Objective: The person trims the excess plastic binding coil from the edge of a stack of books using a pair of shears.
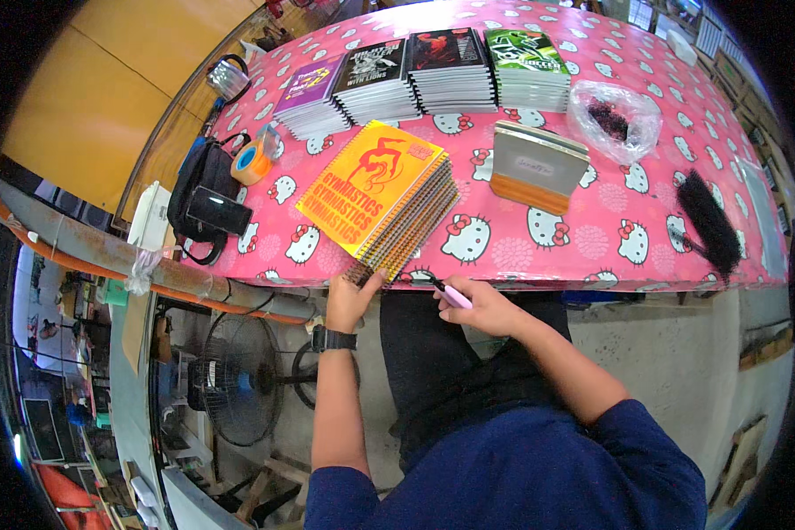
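Note:
A stack of yellow-covered spiral notebooks [375,181] lies slanted at the table's front edge, a red figure printed on the top cover. My left hand [353,296], a dark watch on its wrist, is closed on the stack's near corner, where dark coil ends show by the fingers. Just right of that corner, my right hand [480,306] grips a pink-handled tool [456,297] with a dark tip. The tip points up and left toward the notebooks, beside the table edge. Its exact kind is too small to make out.
Four stacks of spiral notebooks stand behind: purple [314,84], grey-black [371,69], black-red [448,62], green [526,55]. To their right sits a clear bag of black bits [611,119]. A metal-and-wood block [539,168], black coils [709,221], orange tape [251,162] and a black bag [205,190] lie around.

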The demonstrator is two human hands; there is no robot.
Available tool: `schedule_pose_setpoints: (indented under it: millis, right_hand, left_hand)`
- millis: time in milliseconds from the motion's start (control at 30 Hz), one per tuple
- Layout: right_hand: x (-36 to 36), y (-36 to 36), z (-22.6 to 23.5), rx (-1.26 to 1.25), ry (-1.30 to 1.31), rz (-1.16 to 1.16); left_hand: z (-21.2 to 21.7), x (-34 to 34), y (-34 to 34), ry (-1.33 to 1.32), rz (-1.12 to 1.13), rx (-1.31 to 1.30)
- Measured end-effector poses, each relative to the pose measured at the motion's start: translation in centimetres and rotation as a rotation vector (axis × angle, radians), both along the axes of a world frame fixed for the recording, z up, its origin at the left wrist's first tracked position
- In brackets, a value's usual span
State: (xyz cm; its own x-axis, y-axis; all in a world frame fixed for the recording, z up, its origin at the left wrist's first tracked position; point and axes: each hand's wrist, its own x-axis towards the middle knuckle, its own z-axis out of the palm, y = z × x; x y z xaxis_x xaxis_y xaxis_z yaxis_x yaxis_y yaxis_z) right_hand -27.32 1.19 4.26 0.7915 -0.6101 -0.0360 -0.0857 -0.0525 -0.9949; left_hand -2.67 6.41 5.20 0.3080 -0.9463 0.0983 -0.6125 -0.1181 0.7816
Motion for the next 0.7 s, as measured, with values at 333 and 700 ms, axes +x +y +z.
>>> schedule_pose_setpoints:
  millis: [333,700]
  right_hand:
    - [3.3,-1.1,2.9,-0.573,0.147,-0.236]
    - [6.7,-0.7,3.1,-0.931,0.243,-0.473]
  left_hand:
    - [1.4,-0.8,2.6,0.074,0.194,-0.262]
    - [1.3,-3.1,2.0,0.475,0.315,-0.469]
